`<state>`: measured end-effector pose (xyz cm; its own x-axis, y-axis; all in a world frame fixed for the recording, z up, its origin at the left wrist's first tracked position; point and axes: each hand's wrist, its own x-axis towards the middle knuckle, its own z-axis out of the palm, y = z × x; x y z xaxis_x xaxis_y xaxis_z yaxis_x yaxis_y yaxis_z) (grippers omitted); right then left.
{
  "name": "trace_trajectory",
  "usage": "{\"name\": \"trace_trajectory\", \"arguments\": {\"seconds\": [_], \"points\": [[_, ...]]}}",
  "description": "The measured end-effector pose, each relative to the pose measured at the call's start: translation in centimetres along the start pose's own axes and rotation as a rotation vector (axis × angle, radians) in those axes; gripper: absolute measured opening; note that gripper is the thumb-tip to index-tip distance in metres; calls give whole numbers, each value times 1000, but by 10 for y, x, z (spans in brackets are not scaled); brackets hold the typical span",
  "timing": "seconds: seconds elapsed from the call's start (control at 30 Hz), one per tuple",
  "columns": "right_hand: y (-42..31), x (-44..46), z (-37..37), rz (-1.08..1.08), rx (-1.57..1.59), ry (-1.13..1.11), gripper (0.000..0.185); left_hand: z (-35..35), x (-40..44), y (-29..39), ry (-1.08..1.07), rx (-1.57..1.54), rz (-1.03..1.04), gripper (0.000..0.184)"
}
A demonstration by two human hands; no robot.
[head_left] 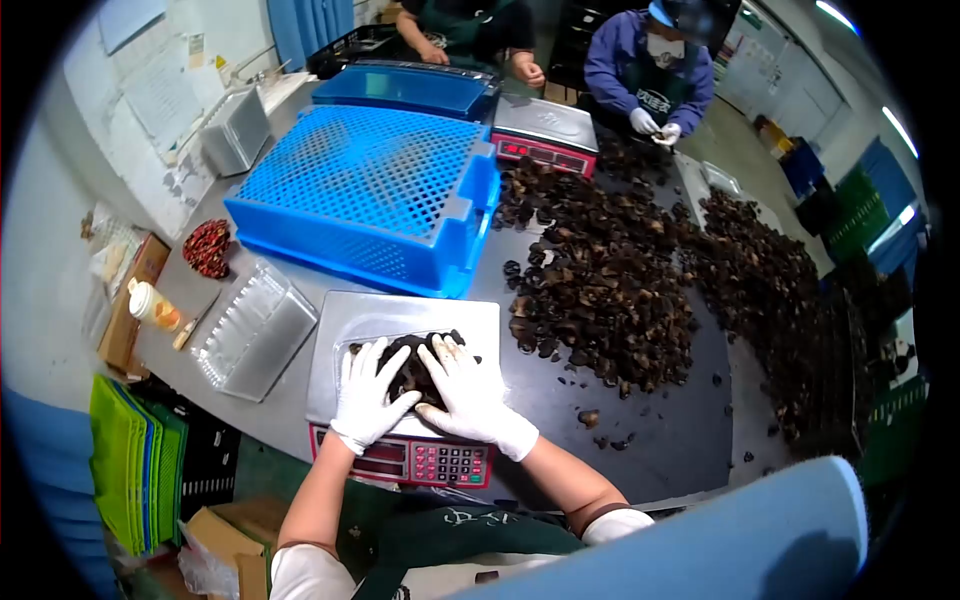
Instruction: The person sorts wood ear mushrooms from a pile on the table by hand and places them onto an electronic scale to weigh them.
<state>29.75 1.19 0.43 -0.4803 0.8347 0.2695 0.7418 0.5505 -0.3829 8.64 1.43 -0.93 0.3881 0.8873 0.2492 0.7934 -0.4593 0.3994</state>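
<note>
We hold our left hand (pixel 368 398) and right hand (pixel 465 392) palm down, fingers spread and thumbs nearly meeting, resting on dark, crinkled pieces (pixel 410 372) rather than closing round them. These pieces sit in a shallow clear tray (pixel 400 337) on the metal pan of the near scale (pixel 325 385); our white gloves hide most of the tray, so we cannot tell how full it is.

To our left we have a stack of clear trays (pixel 262 345) on the table, with a paper cup (pixel 155 306) farther left, its contents hidden by a lid. Beyond the scale, a blue mesh crate (pixel 365 165) lies bottom up, and behind it stands a blue bin (pixel 405 92). A 2nd stack of clear containers (pixel 236 130) stands near the wall.

To our right, a large heap of similar dark pieces (pixel 610 285) spreads over the table, reaching a 2nd scale (pixel 545 122). Below the table's left edge, we see green crates (pixel 130 465) stacked on edge beside an open cardboard box (pixel 225 545) with clear plastic in it
</note>
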Motion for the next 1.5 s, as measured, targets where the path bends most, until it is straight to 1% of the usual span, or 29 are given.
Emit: {"name": "trace_trajectory", "arguments": {"seconds": [0.03,0.1,0.13,0.17,0.2,0.23,0.3,0.33,0.43,0.47,0.57,0.63,0.67,0.7,0.77,0.8,0.9,0.93,1.0,1.03,1.1,1.17,1.2,1.23,1.3,1.37,1.43,1.47,1.5], "points": [[7,-1,-5,14,132,-17,79,-1,-1,-1,-4,7,-18,72],[30,-12,-16,40,506,137,74,-5,-3,-2,35,15,29,76],[39,-15,-32,135,454,179,65,-14,-4,3,36,-31,4,79],[66,-22,-14,118,352,416,51,-18,-5,6,37,-78,-25,82],[83,-22,-18,200,262,438,41,-18,-9,3,53,-113,-29,86],[116,-29,-1,313,219,408,37,-23,-9,6,59,-154,-63,84],[152,-40,23,327,-44,413,34,-21,-12,2,79,-79,-76,84],[162,-47,35,332,-103,327,29,-21,-13,1,85,-73,-81,84],[157,-62,54,341,-168,96,16,-23,-14,-3,143,-65,-98,81],[153,-67,59,310,-128,78,12,-24,-16,-5,151,-117,-127,79],[134,-67,51,355,59,119,9,-26,-22,-11,191,-192,-185,75],[137,-52,45,367,86,311,11,-31,-24,-12,244,-238,-219,70],[142,-42,43,366,71,379,18,-35,-26,-10,258,-240,-228,64],[152,-33,45,359,23,401,26,-34,-27,-12,264,-230,-239,64],[171,-22,52,434,-186,257,31,-31,-30,-18,290,-318,-302,59],[186,-21,63,482,-273,136,34,-34,-31,-16,322,-303,-279,52],[189,-20,61,458,-319,128,23,-46,-35,-15,395,-266,-322,47],[186,-21,57,447,-283,188,20,-51,-37,-14,438,-303,-351,41],[181,-26,47,439,-209,268,17,-54,-46,-25,484,-253,-357,40],[181,-30,43,464,-202,255,18,-55,-51,-30,509,-218,-339,38],[187,-40,44,477,-253,97,17,-55,-56,-36,524,-249,-376,35],[198,-49,50,477,-168,128,23,-51,-57,-37,540,-277,-368,35],[195,-48,49,474,-185,153,34,-50,-55,-34,529,-290,-366,35],[195,-46,49,466,-191,148,34,-47,-54,-30,537,-294,-373,35],[178,-37,43,531,-225,76,40,-44,-49,-21,495,-608,-432,34],[180,-33,45,538,-267,18,36,-36,-44,-18,497,-631,-397,36],[178,-29,47,504,-356,22,30,-35,-38,-14,386,-329,-261,40],[178,-27,46,483,-401,-12,26,-33,-37,-6,340,-390,-305,44],[181,-27,46,492,-396,-39,24,-30,-34,-4,344,-289,-206,45]]}}
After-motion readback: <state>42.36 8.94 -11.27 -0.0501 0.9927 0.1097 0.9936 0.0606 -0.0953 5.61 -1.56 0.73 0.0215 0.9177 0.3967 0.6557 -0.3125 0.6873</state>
